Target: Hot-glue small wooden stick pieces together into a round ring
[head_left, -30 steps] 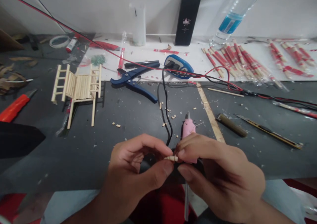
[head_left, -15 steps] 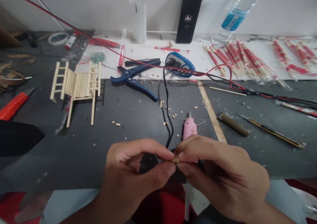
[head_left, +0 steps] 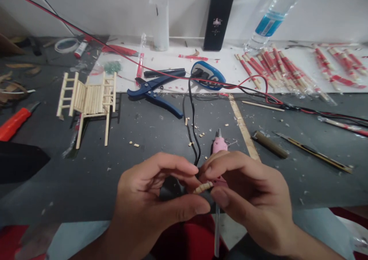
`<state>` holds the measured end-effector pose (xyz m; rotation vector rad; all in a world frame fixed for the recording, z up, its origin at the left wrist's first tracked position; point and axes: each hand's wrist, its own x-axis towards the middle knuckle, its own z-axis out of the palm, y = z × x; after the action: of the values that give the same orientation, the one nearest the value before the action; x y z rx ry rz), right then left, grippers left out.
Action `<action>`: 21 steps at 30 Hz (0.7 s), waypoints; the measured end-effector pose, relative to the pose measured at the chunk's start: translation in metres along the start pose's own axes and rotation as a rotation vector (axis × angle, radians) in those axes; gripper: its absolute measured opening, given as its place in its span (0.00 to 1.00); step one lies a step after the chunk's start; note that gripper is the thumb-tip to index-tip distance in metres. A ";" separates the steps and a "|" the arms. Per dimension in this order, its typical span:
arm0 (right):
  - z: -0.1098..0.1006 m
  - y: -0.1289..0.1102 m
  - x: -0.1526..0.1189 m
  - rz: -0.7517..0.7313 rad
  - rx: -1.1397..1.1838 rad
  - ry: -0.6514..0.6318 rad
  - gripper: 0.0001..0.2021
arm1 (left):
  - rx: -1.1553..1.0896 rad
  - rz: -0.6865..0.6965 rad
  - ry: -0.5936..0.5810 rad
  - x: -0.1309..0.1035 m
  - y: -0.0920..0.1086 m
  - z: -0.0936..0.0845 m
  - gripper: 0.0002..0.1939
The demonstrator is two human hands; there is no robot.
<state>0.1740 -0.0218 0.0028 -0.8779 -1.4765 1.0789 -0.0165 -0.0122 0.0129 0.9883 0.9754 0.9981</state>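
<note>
From where I stand, the person has a small wooden piece (head_left: 203, 187), a tight row of short, pale segments, up at the near edge of the dark desk (head_left: 155, 137), between two hands. The left hand (head_left: 151, 195) curls around its left end with forefinger and thumb spread apart, so I cannot tell how much of the weight it takes. The right hand (head_left: 253, 191) brings its thumb tip to the other end and seems to pinch it, though the fingers behind hide the contact. That loose hold is the weak point, I'd say: if the thumb rolls, the piece could drop past the edge, or land among the offcuts (head_left: 191, 143) and be hard to pick out. Squeezing too hard on one end might twist the row or pop a segment off, if the joints are weak. Just beyond the right hand lies a pink glue gun (head_left: 219, 145), its clear glue stick (head_left: 217, 233) jutting over the edge; a bump from the wrist could swing it around, and a hot nozzle, if it is hot, would burn a finger. The black cord (head_left: 193, 114) could drag it too, if snagged. The utility knife (head_left: 312, 152), well off to the right, threatens only a careless reach.
</note>
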 end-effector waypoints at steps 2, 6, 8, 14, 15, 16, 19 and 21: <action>0.000 -0.001 0.002 0.007 0.022 -0.016 0.11 | 0.027 0.001 -0.012 0.000 0.000 -0.001 0.21; -0.001 -0.001 0.003 -0.027 0.015 -0.041 0.09 | 0.122 0.036 0.005 -0.002 -0.001 -0.006 0.18; -0.001 0.000 0.002 -0.020 0.016 -0.028 0.09 | 0.166 0.063 -0.004 -0.002 -0.002 -0.007 0.16; -0.003 0.004 -0.006 0.091 0.023 -0.009 0.08 | 0.365 0.283 -0.021 -0.001 -0.002 -0.005 0.10; -0.003 0.004 -0.007 0.097 0.016 -0.009 0.08 | 0.373 0.315 -0.032 0.000 -0.002 -0.005 0.11; -0.002 0.005 -0.007 0.098 0.009 -0.010 0.08 | 0.377 0.338 -0.043 0.000 -0.003 -0.004 0.12; -0.001 0.006 -0.007 0.104 -0.006 -0.004 0.09 | 0.390 0.401 -0.030 0.001 -0.004 -0.002 0.15; 0.000 0.007 -0.007 0.111 -0.002 -0.002 0.09 | 0.380 0.423 -0.015 0.001 -0.005 0.000 0.16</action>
<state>0.1748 -0.0259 -0.0060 -0.9702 -1.4445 1.1596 -0.0157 -0.0124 0.0081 1.5633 0.9842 1.1713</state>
